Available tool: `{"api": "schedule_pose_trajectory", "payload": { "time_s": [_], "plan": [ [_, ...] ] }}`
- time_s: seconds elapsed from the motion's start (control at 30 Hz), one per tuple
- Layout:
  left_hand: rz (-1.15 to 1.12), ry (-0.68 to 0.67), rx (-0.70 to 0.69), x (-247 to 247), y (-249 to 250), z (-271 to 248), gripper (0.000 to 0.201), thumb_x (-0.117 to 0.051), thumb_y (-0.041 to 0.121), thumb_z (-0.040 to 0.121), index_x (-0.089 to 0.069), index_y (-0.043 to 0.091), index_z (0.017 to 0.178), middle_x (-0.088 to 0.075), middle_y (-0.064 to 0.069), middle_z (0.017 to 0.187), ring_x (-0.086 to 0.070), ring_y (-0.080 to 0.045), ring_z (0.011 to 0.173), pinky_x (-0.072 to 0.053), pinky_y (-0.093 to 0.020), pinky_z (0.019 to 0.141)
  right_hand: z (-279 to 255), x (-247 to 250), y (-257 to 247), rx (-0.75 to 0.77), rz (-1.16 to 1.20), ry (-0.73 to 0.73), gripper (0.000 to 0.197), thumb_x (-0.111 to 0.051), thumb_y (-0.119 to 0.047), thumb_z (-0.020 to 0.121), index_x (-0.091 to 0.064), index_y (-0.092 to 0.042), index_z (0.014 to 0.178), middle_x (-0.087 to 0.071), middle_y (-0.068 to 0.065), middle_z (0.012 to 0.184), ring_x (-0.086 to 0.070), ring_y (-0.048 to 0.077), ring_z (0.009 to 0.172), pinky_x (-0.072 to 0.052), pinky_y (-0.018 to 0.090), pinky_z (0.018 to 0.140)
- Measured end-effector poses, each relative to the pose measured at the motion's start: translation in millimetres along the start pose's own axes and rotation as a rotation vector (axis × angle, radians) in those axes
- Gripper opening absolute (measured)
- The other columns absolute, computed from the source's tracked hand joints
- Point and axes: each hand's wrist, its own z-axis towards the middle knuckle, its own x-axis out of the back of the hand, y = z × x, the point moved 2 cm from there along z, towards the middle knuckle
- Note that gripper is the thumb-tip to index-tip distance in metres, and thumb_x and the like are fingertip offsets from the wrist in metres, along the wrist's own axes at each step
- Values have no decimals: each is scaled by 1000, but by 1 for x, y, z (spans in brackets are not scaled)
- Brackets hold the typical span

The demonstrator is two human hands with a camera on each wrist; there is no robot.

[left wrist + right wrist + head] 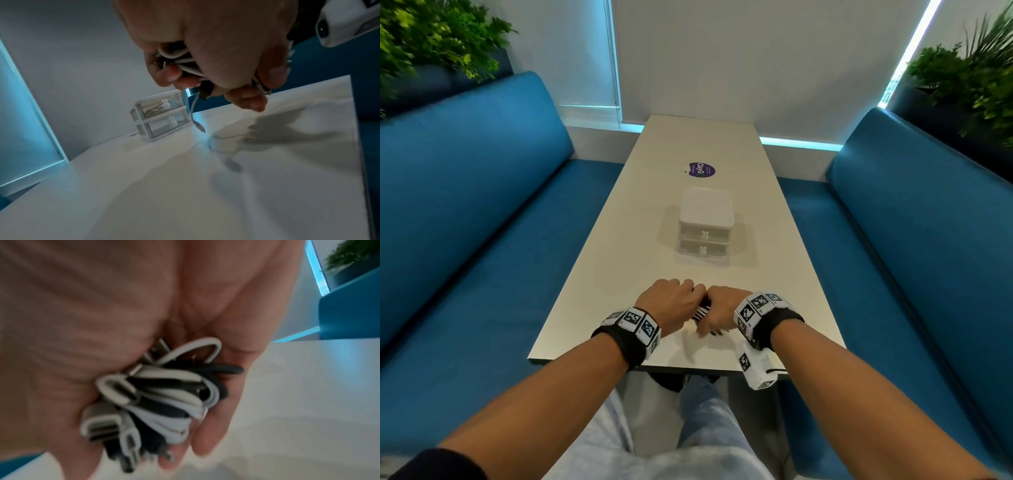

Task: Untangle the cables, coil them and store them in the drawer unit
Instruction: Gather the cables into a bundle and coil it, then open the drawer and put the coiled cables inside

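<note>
A tangled bundle of black and white cables (pixel 701 312) is held between my two hands just above the near end of the white table (pixel 619 274). My left hand (pixel 673 299) grips it from the left and my right hand (pixel 724 310) from the right, knuckles almost touching. In the right wrist view the loops and several plugs of the cable bundle (pixel 164 395) are packed against my palm. In the left wrist view fingers (pixel 166 75) curl round the bundle, and one white cable end (pixel 197 125) hangs free. The white two-drawer unit (pixel 705 222) stands mid-table, both drawers pushed in.
Blue benches (pixel 482 212) run along both sides of the narrow table. A purple round sticker (pixel 701 170) lies beyond the drawer unit. A small pale object (pixel 222 144), unclear what, lies on the table below my hands. The table's near edge (pixel 654 364) is close to my wrists.
</note>
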Motion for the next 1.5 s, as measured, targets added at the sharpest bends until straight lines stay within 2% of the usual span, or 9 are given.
{"api": "schedule_pose_trajectory", "payload": {
  "time_s": [0.1, 0.33, 0.47, 0.57, 0.7, 0.97, 1.13, 1.27, 1.5],
  "plan": [
    [-33, 19, 60, -1, 0, 2, 29, -51, 10, 92, -45, 12, 120, -56, -7, 107, -60, -29, 86, -35, -35, 61, -1, -2, -4, -18, -83, 86, 34, -80, -44, 67, -63, -20, 85, -70, -5, 68, -67, 15, 63, -55, 28, 63],
    [-205, -42, 187, -4, -4, 7, 22, -51, 8, 89, -46, 12, 109, -59, -8, 98, -53, -29, 72, -37, -35, 62, -3, 0, -11, 13, -391, 327, 21, -58, -32, 80, -64, -24, 99, -55, -3, 74, -56, 21, 64, -46, 30, 61],
    [-247, -45, 208, -4, -11, 13, 16, -56, 21, 91, -56, 15, 105, -63, -7, 91, -54, -27, 72, -43, -35, 63, 0, 0, -11, 16, -434, 401, 17, -57, -34, 81, -64, -24, 93, -53, -3, 70, -51, 20, 58, -40, 29, 56],
    [-308, -6, 231, -7, -13, 17, 26, -65, 37, 89, -56, 18, 103, -65, -5, 92, -61, -29, 79, -45, -34, 64, 0, 3, -11, 18, -458, 429, 14, -58, -35, 84, -62, -22, 88, -51, -4, 66, -47, 16, 52, -37, 28, 53],
    [-367, 39, 231, -8, -12, 22, 25, -68, 33, 88, -57, 19, 105, -54, -2, 110, -63, -33, 83, -49, -38, 68, 0, 5, -8, 10, -444, 436, 11, -55, -30, 83, -61, -22, 87, -52, -4, 66, -48, 17, 53, -36, 27, 52],
    [-354, -44, 250, -9, -8, 20, 4, -56, 19, 88, -57, 20, 93, -64, -6, 86, -54, -25, 69, -42, -32, 62, -2, 2, -8, 33, -490, 419, 8, -56, -30, 83, -60, -24, 86, -50, -4, 66, -51, 21, 56, -39, 29, 55],
    [-464, -111, 313, -9, -5, 16, 15, -53, 9, 82, -63, 17, 88, -61, -1, 76, -59, -22, 67, -46, -30, 60, -2, 2, -11, 58, -522, 421, 5, -55, -26, 83, -53, -25, 79, -52, -5, 66, -52, 22, 60, -38, 30, 55],
    [-487, -109, 322, -7, -4, 18, 15, -53, 11, 81, -64, 17, 89, -61, -1, 77, -59, -23, 68, -49, -31, 61, -2, 1, -9, 64, -518, 437, 5, -54, -25, 83, -51, -25, 80, -48, -6, 66, -49, 22, 62, -36, 30, 55],
    [-394, -79, 287, 4, 1, 26, 13, -53, 15, 79, -62, 19, 87, -54, 3, 69, -57, -23, 65, -46, -29, 60, 0, 2, 2, 58, -477, 515, 6, -52, -23, 84, -56, -21, 87, -60, -2, 80, -57, 25, 74, -35, 31, 56]
  ]
}}
